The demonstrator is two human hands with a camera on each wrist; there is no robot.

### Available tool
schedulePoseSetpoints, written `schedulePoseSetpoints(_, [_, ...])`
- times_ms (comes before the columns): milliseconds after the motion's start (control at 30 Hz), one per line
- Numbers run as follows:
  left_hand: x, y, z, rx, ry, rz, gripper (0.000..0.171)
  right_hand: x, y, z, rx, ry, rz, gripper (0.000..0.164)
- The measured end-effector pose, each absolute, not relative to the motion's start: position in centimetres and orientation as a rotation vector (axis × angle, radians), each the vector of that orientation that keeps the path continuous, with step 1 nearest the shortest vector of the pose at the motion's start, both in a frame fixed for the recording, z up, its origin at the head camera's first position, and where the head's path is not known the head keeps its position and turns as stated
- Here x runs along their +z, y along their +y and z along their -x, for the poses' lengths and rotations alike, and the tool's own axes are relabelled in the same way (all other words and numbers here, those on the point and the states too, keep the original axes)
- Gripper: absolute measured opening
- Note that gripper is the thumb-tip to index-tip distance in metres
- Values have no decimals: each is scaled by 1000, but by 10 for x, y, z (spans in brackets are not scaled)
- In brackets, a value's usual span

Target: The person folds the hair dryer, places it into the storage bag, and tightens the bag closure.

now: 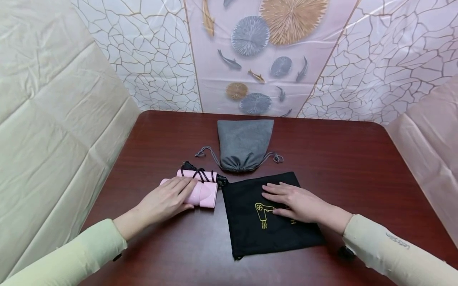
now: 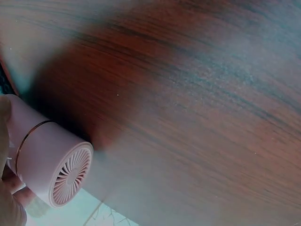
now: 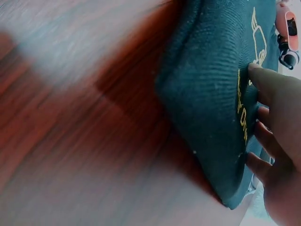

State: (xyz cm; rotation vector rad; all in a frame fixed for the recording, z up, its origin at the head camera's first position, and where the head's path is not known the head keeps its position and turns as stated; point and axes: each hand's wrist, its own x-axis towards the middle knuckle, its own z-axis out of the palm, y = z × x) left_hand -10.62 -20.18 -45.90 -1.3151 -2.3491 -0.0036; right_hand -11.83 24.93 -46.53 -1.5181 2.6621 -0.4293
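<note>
A pink hair dryer lies folded on the table, its black cord wound about the handle. My left hand holds its barrel from above, thumb on the near side and fingers over the far side. In the left wrist view the dryer's round vented end shows. Right of the dryer is a black drawstring bag, lying flat with a yellow hair dryer print. On its upper right part rests my right hand, fingers extended; it covers some printed letters. The right wrist view shows fingertips touching the bag's cloth.
Behind the black bag lies a grey drawstring pouch, its cords spread to both sides. The cord's black plug sticks out behind the dryer. All stand on a dark red wooden table, with patterned cloth hangings at the back.
</note>
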Motion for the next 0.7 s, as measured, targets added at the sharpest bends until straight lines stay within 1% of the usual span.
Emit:
schedulePoseSetpoints(400, [-463,-197,106,15,-2328,1328,79,-459,282,129,-304,2705,1468,59])
schedulePoseSetpoints(700, [-463,-184,103,-11,-2331,1309,80,-453,305,137,-231,2783,1485,60])
